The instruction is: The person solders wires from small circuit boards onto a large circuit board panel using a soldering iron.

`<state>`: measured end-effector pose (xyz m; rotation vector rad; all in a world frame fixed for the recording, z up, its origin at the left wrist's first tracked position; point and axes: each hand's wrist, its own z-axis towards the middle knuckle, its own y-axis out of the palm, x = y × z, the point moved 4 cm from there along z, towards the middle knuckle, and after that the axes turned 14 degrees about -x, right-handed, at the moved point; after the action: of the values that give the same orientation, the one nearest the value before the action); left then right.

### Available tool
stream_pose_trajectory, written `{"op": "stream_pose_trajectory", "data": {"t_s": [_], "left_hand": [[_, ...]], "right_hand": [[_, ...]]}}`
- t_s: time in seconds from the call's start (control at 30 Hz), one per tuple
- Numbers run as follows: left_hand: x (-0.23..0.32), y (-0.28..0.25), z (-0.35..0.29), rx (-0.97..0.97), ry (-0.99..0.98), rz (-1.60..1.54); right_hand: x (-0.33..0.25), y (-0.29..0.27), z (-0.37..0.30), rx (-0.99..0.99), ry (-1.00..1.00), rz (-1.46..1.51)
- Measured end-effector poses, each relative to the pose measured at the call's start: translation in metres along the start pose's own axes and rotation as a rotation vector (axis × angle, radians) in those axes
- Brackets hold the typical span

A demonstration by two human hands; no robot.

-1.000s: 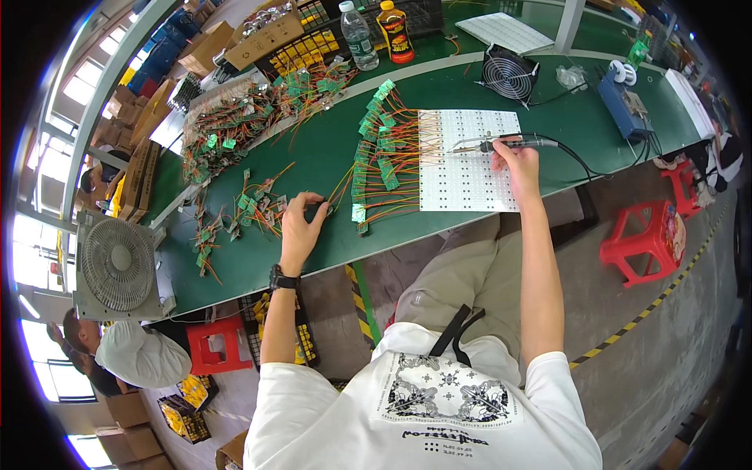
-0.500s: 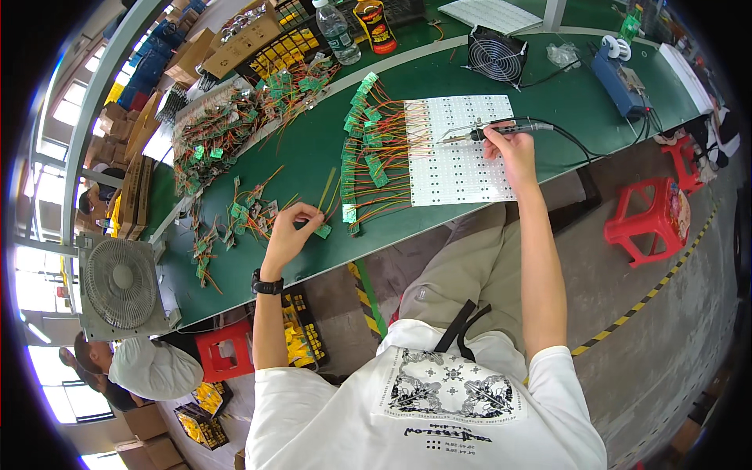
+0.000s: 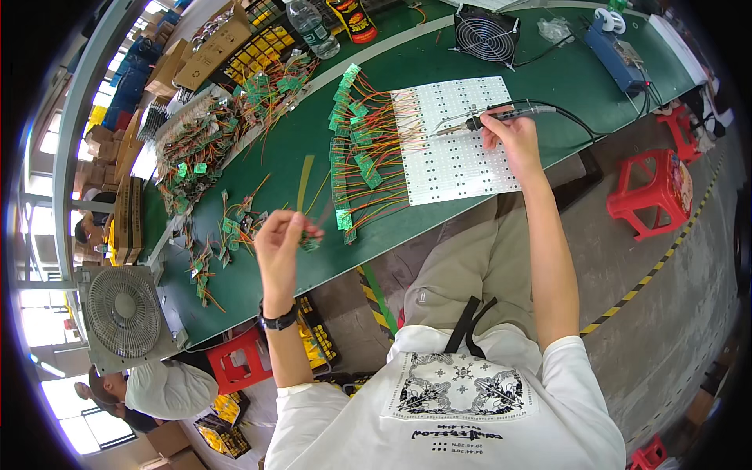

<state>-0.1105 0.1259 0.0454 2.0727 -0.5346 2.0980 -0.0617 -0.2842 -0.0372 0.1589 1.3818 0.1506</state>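
My right hand (image 3: 513, 142) grips a soldering iron (image 3: 523, 112) with a thin metal guide tube along its front. The iron's tip is over a white perforated board (image 3: 458, 174) on the green bench. Red and yellow wires run from that board's left side to a column of small green circuit boards (image 3: 339, 184). Left of the column, my left hand (image 3: 278, 239) is pinched on a small wired circuit board (image 3: 312, 244), smeared by motion. Its wires, also blurred, stick out past my fingers. My left wrist wears a black watch (image 3: 279, 316).
Loose wired circuit boards lie in a big heap (image 3: 207, 137) and a smaller cluster (image 3: 233, 223) to the left. At the back stand a water bottle (image 3: 313, 30), an orange-labelled bottle (image 3: 354, 19) and a black fan (image 3: 486, 37). A blue soldering station (image 3: 615, 61) sits right. Another person (image 3: 168, 388) sits lower left.
My left hand has lifted the small circuit board from near the bench's front edge and moved slightly left, tilting upward. My right hand keeps the iron over the white board. The whole view has shifted slightly.
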Motion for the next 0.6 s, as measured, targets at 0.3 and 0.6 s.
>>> {"op": "stream_pose_trajectory", "data": {"t_s": [0.3,0.6], "left_hand": [[-0.004,0.103,0.100,-0.404,0.116,0.282],[-0.013,0.121,0.126,-0.437,0.313,0.750]], "right_hand": [[0.002,0.000,0.001,0.027,-0.009,0.055],[-0.003,0.001,-0.002,0.042,0.011,0.017]]}}
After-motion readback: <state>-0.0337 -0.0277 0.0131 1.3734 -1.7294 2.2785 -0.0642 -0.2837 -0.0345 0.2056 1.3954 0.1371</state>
